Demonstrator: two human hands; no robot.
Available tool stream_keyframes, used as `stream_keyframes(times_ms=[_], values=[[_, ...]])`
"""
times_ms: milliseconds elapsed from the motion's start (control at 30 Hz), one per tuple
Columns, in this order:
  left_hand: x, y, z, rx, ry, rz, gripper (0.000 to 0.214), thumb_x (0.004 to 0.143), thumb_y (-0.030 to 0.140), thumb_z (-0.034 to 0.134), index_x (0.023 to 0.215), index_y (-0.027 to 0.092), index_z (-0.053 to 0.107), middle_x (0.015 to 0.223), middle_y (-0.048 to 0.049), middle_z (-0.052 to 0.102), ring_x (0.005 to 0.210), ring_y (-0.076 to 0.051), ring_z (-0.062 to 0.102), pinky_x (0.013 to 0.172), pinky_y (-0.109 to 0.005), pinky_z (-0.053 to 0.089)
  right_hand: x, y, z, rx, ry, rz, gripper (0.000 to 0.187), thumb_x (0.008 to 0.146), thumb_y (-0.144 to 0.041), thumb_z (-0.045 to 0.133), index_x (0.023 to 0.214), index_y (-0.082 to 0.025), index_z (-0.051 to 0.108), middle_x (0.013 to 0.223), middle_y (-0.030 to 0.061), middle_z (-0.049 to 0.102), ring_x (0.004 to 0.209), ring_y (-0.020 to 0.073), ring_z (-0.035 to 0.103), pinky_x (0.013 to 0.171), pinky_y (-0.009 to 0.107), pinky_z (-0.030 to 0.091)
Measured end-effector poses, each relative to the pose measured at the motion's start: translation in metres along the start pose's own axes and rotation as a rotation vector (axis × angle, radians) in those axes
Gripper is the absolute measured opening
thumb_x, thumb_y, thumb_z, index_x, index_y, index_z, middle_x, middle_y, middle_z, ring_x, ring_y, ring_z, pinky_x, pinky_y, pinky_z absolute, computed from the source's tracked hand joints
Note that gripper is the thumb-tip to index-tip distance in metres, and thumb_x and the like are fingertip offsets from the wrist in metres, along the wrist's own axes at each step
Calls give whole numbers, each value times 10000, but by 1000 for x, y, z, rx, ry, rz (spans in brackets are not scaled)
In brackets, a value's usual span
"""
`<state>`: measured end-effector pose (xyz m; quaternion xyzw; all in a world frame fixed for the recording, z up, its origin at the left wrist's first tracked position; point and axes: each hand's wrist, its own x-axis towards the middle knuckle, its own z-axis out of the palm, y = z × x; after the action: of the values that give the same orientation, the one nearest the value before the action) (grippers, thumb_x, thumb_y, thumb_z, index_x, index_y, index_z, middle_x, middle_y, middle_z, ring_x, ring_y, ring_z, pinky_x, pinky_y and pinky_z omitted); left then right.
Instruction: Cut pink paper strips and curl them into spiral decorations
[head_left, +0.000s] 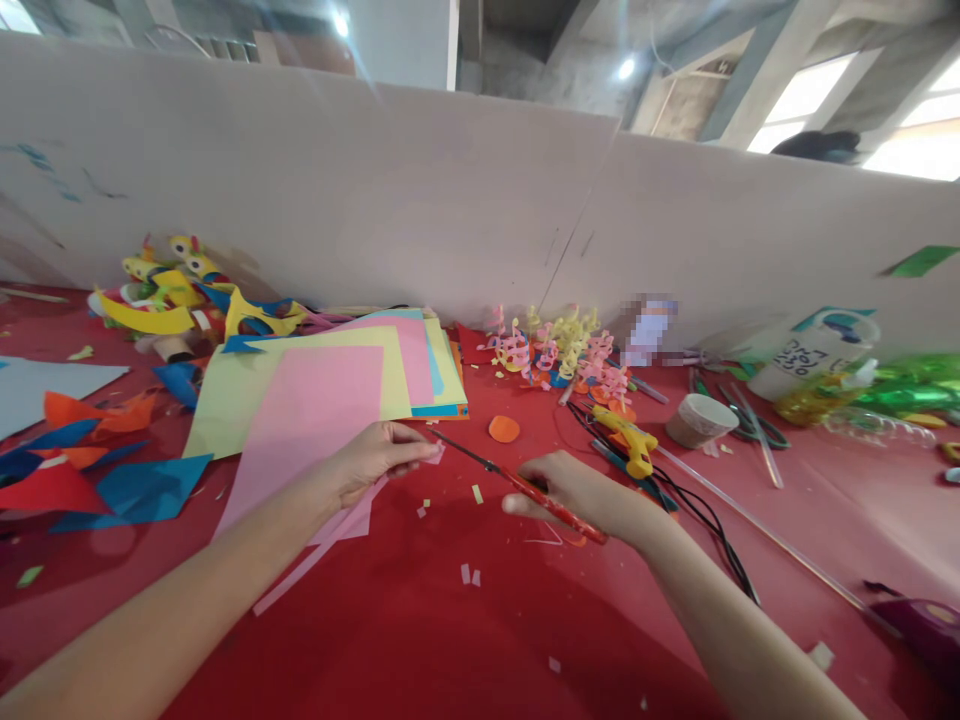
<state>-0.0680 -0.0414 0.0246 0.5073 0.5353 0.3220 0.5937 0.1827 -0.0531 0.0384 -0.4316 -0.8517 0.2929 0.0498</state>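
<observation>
My left hand (375, 460) is closed in a pinch on a small pink paper piece (436, 454) over the red table (420, 620). My right hand (577, 492) grips red-handled scissors (517, 484), whose thin blades point left toward the pinched pink piece and nearly touch it. A large pink sheet (300, 420) lies under my left hand on top of a stack of yellow, blue and orange sheets (420, 375). Pink strips (330, 545) trail from below my left wrist. Tiny paper scraps lie on the table between my hands.
A yellow glue gun (626, 435) with a black cord lies right of my right hand. Near it are a paper cup (699, 418), curly paper shapes (562, 350), an orange disc (504, 429) and a long clear rod (757, 520). Cut coloured shapes (112, 470) lie left. A white wall stands behind.
</observation>
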Motion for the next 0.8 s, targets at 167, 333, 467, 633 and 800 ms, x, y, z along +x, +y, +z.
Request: stream_keyframes(times_ms=[167, 333, 467, 633, 800], values=[[3, -8, 3, -93, 1, 12, 157, 636, 311, 736, 668, 159, 709, 580, 1, 595, 522, -76, 445, 488, -220, 309, 4, 30, -8, -291, 180, 223, 417, 824, -537, 454, 640, -170, 529, 564, 12, 529, 494, 124, 458, 478, 237, 260], [1, -14, 14, -215, -59, 1, 135, 640, 268, 738, 719, 161, 714, 652, -18, 633, 584, -96, 519, 598, -243, 402, 0, 65, -19, -485, 160, 462, 272, 825, -376, 518, 831, -122, 612, 863, 149, 666, 772, 236, 626, 581, 256, 351], [-5, -16, 25, -179, -56, -28, 165, 683, 322, 705, 744, 169, 706, 669, -36, 639, 623, -121, 539, 586, -252, 397, -2, 63, -23, -446, 227, 479, 202, 799, -310, 561, 820, -120, 626, 855, 147, 675, 807, 263, 630, 640, 286, 393], [-12, -14, 36, -78, -91, 1, 191, 719, 355, 665, 699, 168, 697, 640, -36, 624, 607, -124, 530, 543, -248, 362, 10, 25, -6, 144, 488, 144, 144, 821, -242, 527, 907, -183, 626, 926, 80, 683, 842, 200, 634, 758, 316, 458], [-13, -17, 40, -33, -85, 9, 156, 721, 323, 655, 738, 183, 721, 705, -62, 682, 669, -154, 575, 585, -263, 387, 29, 3, 35, 698, 330, -83, 239, 762, -347, 616, 933, -182, 636, 848, 46, 685, 784, 168, 641, 719, 305, 503]])
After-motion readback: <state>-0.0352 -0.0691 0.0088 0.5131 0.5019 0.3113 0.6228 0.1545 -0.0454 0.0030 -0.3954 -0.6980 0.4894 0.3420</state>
